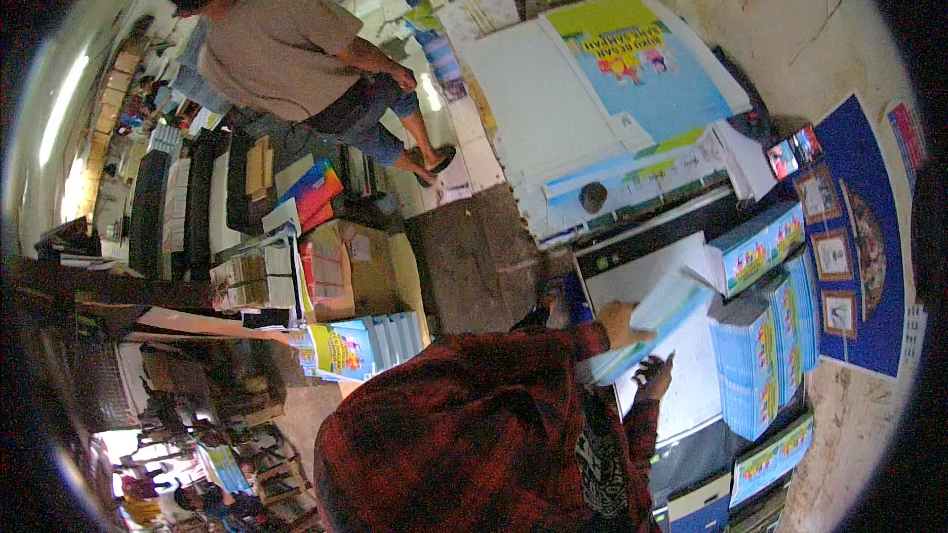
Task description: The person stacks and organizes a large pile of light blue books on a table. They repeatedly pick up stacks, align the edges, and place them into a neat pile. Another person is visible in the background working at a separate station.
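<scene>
Pale blue booklet (660, 321) clamped in left hand (620, 319), long axis slanting far-right above white table (681, 395). Right hand (654, 373) just nearer, fingers curled, grip unclear; booklet stacks (765, 355) right.

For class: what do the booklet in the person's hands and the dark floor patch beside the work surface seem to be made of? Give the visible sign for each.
Booklet: probably paper with a printed, slightly glossy cover, since it bends in the left hand and right hand. Floor patch: likely bare concrete, matt, mottled grey-brown and stained.
</scene>
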{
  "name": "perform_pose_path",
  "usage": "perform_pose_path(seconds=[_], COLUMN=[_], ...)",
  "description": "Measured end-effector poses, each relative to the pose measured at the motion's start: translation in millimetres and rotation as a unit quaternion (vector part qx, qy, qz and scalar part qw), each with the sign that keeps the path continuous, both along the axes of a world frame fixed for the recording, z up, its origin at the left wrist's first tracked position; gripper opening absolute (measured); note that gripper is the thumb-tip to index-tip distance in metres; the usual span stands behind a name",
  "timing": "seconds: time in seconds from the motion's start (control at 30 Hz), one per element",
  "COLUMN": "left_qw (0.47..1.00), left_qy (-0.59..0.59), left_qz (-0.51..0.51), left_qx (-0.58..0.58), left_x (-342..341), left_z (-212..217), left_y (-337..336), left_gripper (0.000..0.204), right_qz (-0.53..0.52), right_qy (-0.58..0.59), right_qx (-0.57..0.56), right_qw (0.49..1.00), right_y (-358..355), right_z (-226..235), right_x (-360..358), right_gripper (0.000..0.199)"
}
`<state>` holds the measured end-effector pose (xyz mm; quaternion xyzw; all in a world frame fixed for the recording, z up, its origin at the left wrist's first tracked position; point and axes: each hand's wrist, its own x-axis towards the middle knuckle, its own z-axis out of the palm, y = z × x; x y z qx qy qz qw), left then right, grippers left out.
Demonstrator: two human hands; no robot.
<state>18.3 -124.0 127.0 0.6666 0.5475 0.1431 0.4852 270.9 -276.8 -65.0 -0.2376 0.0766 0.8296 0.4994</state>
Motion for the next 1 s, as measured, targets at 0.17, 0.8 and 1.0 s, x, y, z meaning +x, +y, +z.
perform_pose_path(seconds=[0.17,0.8,1.0], left_qw=[0.897,0.977,0.950], left_qy=[-0.121,-0.209,-0.238], left_qz=[-0.265,-0.011,-0.098], left_qx=[0.331,0.045,0.179], left_x=[-18.8,34.9,52.6], left_z=[52.8,133.3,49.6], left_y=[4.5,18.0,-14.1], left_gripper=[0.047,0.103,0.101], right_qz=[0.063,-0.173,-0.055], right_qy=[-0.088,-0.609,-0.714], right_qx=[-0.015,0.228,0.237], right_qw=[0.994,0.740,0.656], right_y=[74.3,73.8,39.0], right_z=[229.5,268.8,227.3], right_x=[-61.1,-38.3,-11.4], right_gripper=[0.095,0.059,0.059])
